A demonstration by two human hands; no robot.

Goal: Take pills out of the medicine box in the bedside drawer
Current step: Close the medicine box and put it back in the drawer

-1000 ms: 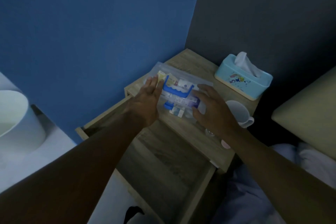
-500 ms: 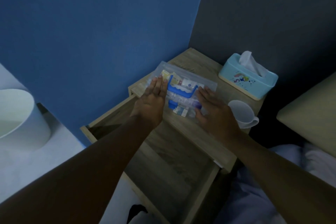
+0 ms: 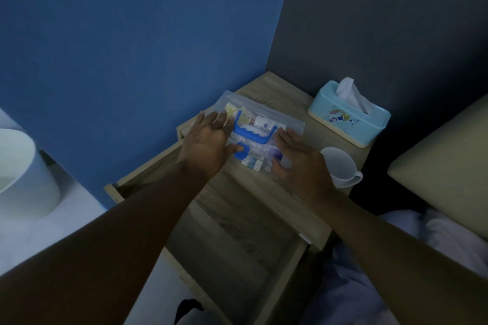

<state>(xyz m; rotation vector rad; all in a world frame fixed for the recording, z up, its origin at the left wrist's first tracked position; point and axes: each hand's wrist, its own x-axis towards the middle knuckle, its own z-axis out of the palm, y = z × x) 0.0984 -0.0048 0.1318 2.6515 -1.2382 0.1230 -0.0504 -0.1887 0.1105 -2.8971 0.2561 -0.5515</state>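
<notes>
The medicine box (image 3: 260, 124) is clear plastic with a blue handle (image 3: 253, 135) and a blue latch (image 3: 243, 152). It lies on top of the wooden bedside table (image 3: 277, 92), with small packets and bottles visible through its lid. My left hand (image 3: 208, 142) lies on its left end, fingers spread over the lid and thumb at the latch. My right hand (image 3: 298, 161) clasps its right end. The drawer (image 3: 232, 232) stands pulled out below, and its wooden bottom shows.
A light blue tissue box (image 3: 348, 124) sits at the back right of the tabletop. A white cup (image 3: 340, 169) stands just right of my right hand. A white bin (image 3: 21, 179) is on the floor at left, bedding (image 3: 443, 161) at right.
The box stays on the tabletop. My left thumb has slid down to the blue latch, and my right hand has settled lower on the box's right end.
</notes>
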